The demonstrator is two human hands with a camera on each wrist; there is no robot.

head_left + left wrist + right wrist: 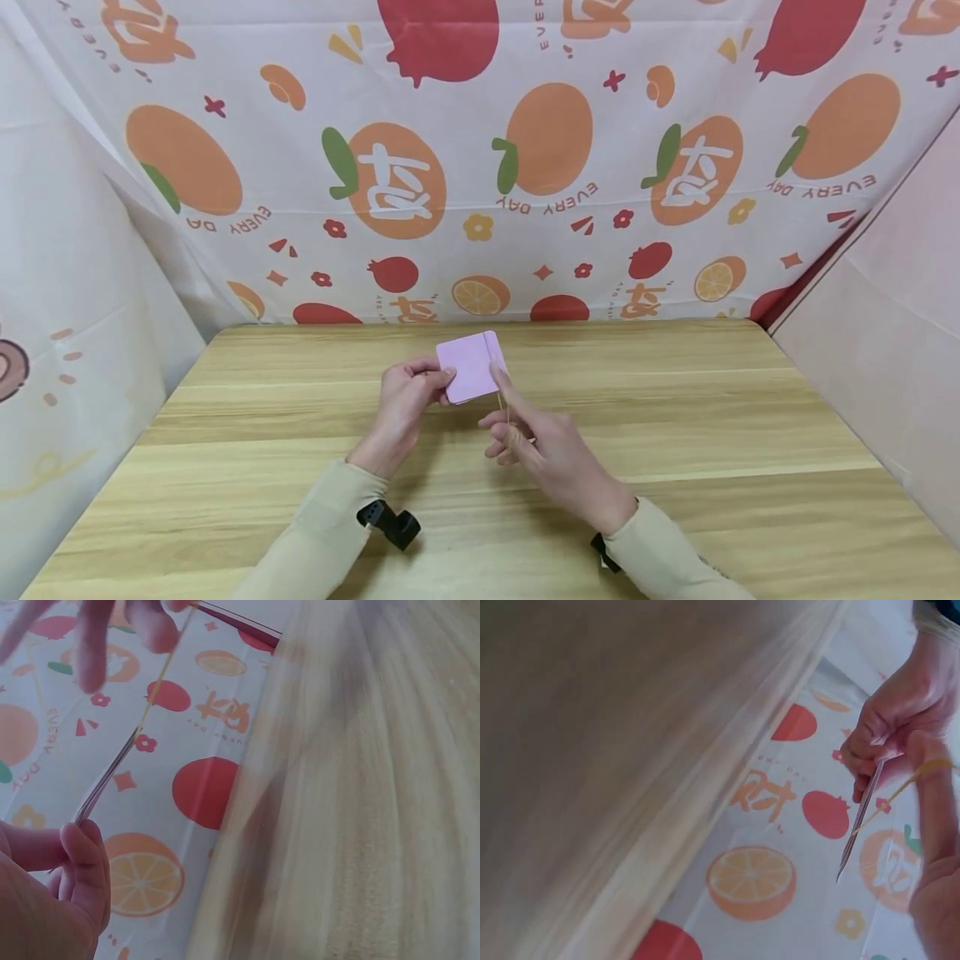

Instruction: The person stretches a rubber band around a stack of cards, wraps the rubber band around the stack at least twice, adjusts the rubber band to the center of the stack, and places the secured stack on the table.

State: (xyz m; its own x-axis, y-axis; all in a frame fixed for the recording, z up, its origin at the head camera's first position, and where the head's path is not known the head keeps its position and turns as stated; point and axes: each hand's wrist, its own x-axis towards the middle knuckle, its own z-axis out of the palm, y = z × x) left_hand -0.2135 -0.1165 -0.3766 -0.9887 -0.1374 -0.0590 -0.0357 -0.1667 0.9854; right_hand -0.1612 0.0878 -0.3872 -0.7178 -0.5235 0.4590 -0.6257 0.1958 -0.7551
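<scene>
A thin stack of pink square cards [468, 367] is held above the table. My left hand [405, 404] pinches it at its left edge, thumb on top. The stack appears edge-on, with several thin layers, in the left wrist view [105, 780]. A yellow rubber band [900, 795] runs from the stack to my right hand [558, 454], stretched over a digit there. In the head view, a line crosses the cards near their right edge, and my right index finger reaches that side. The other right fingers are bent below, near the band.
The wooden table [247, 467] lies beneath both hands. Behind it hangs a white cloth [465, 250] printed with fruit, and pale cloth panels [885, 292] stand at the sides. A black wrist camera [393, 525] is strapped on the left sleeve.
</scene>
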